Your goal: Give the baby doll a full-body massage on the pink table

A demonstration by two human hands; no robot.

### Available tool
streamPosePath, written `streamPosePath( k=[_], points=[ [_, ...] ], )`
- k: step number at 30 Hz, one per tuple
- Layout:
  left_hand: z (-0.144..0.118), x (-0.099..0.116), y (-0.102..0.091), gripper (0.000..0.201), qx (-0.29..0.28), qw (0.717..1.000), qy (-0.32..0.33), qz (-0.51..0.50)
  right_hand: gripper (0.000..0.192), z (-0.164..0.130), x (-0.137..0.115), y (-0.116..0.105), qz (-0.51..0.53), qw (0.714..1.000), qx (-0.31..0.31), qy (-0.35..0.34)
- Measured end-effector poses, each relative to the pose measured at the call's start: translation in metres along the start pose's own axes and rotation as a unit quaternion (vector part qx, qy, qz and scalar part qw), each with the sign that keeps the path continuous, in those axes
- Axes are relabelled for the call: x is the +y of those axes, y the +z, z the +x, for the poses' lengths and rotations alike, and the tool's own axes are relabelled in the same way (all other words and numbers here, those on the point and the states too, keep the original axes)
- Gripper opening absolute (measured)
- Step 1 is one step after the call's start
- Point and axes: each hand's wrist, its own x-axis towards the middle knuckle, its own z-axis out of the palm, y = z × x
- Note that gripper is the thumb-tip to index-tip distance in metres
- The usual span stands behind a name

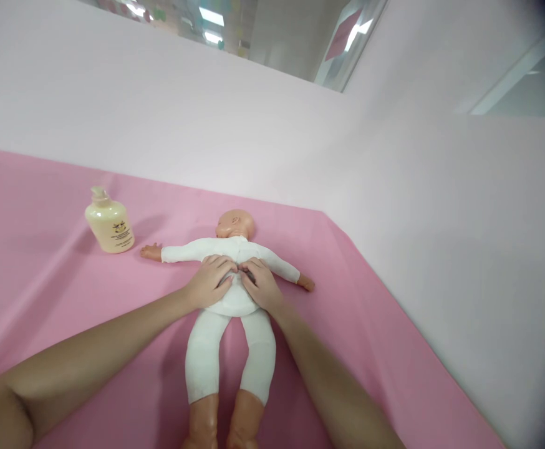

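Note:
A baby doll with a white cloth body lies stretched out on a pink cover. Its bare head is at the far end, with an ear showing, and its arms are spread to both sides. My left hand rests on the left of the torso, fingers pointing inward. On the right of the torso lies my right hand, its fingertips close to those of the left. Both hands have thumb and fingers apart, slightly curved over the cloth. The doll's feet run out of the bottom of the view.
A pale yellow pump bottle stands left of the doll, near its outstretched hand. The pink cover meets a white wall at the back and right. High on the wall is a window.

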Motion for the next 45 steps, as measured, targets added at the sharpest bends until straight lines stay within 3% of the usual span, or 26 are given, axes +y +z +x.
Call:
streamPosePath(
  k=[7, 12, 18, 45],
  points=[
    [0.0017, 0.0003, -0.0005, 0.017, -0.010, 1.000, -0.004, -0.003, 0.015, 0.0022, 0.0006, 0.0003, -0.007, 1.000, -0.007, -0.006],
    [0.0016, -0.0005, -0.0003, 0.017, -0.010, 1.000, -0.003, 0.002, 0.012, -0.0002, -0.0003, 0.0016, -0.028, 0.999, 0.022, -0.011],
    [-0.0015, -0.0043, 0.0031, 0.033, 0.039, 0.999, -0.019, -0.007, 0.011, -0.0012, -0.0030, -0.0007, -0.016, 1.000, 0.010, -0.006],
    [-0.0013, -0.0064, 0.0026, 0.031, 0.013, 1.000, -0.022, 0.014, 0.019, -0.0021, 0.0000, 0.0004, -0.040, 0.999, 0.003, 0.001]
  ],
)
